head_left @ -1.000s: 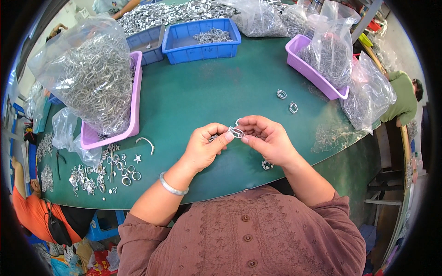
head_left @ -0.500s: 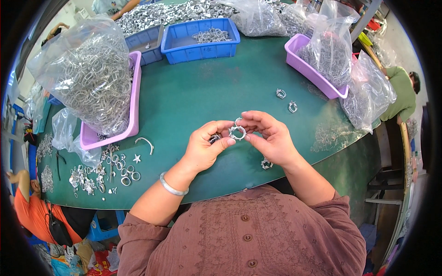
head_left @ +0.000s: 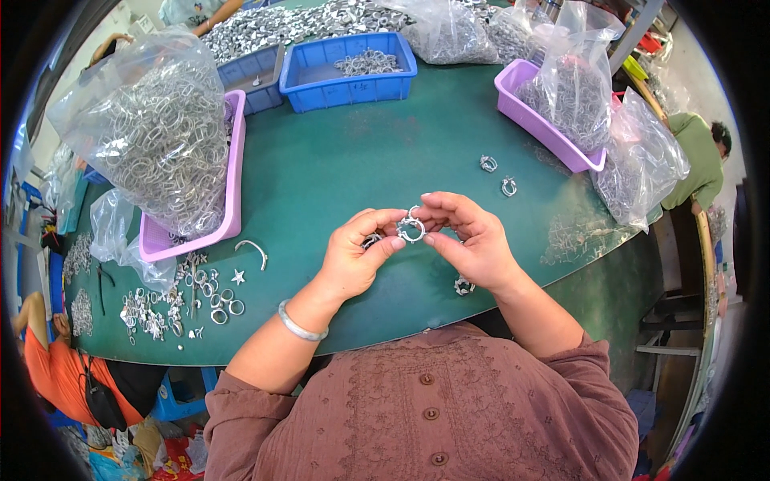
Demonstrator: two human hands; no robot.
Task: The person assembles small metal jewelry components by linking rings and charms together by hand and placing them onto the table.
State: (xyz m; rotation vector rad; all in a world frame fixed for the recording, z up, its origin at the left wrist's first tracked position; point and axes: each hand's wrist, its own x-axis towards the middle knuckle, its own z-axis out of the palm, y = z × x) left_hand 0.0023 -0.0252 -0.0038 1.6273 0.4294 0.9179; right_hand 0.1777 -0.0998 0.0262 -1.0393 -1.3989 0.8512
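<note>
Between my two hands, over the green table [head_left: 385, 152], is a silvery metal ring [head_left: 411, 231] with small bumps around it and a smaller loop at its top. My left hand [head_left: 359, 247] pinches its left side with thumb and fingers. Another dark silvery piece [head_left: 371, 240] shows inside the curl of that hand. My right hand [head_left: 469, 242] holds the ring's right side and top between thumb and fingertips. By the right wrist, near the table edge, lies a similar bumpy ring [head_left: 464, 285]. Two more ring pieces [head_left: 488, 163] lie beyond the right hand.
At left stands a purple basket [head_left: 233, 176] with a clear bag of metal rings [head_left: 164, 136]. Loose rings and charms [head_left: 156, 313] lie before it. A blue bin [head_left: 349, 94] stands at the back; another purple basket [head_left: 553, 144] at right. People sit at both sides.
My hands stay in nearly the same place. The held ring has turned slightly between my fingers and sits a touch lower and further left. At far left, the person in orange has moved an arm.
</note>
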